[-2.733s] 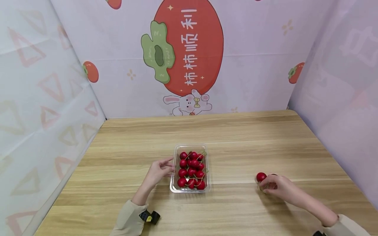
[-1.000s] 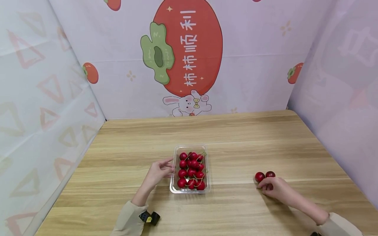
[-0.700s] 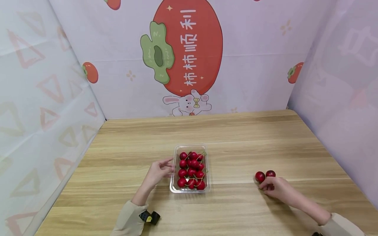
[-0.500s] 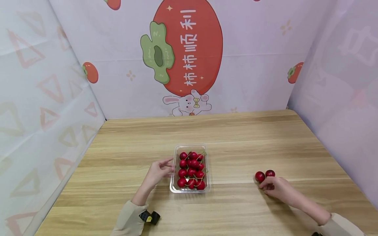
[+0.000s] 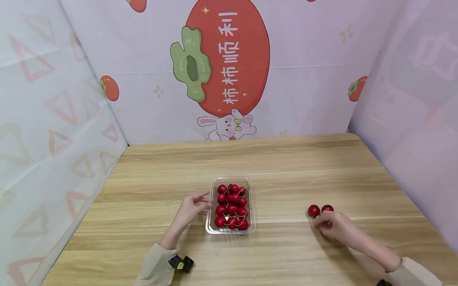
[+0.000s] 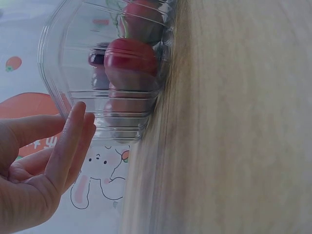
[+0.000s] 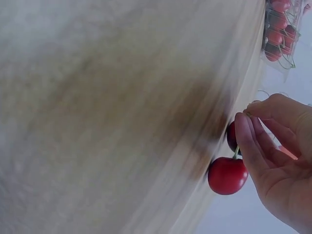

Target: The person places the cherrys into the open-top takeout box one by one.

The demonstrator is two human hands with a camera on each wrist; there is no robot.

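Observation:
A clear plastic tray [image 5: 251,222] of several red cherries [image 5: 231,204] sits at the middle of the wooden table. My left hand [image 5: 204,203] rests against the tray's left wall [image 6: 73,73] with relaxed, nearly straight fingers [image 6: 73,134]. To the right, two red cherries, one [image 5: 313,210] beside the other [image 5: 327,208], are joined by green stems. My right hand [image 5: 320,223] is just behind them. In the right wrist view its thumb and forefinger [image 7: 247,141] pinch the stem above the bright cherry [image 7: 227,175]; the darker cherry [image 7: 232,136] is partly hidden by the finger.
The table [image 5: 286,167] is walled at the back and both sides by pale printed panels [image 5: 229,67]. A small black and yellow device [image 5: 181,263] is strapped at my left sleeve. The tray of cherries [image 7: 280,29] shows far off in the right wrist view.
My right hand uncovered the second cherry, and the pair has since shifted slightly away from me in its pinch. The left hand and the tray have not moved.

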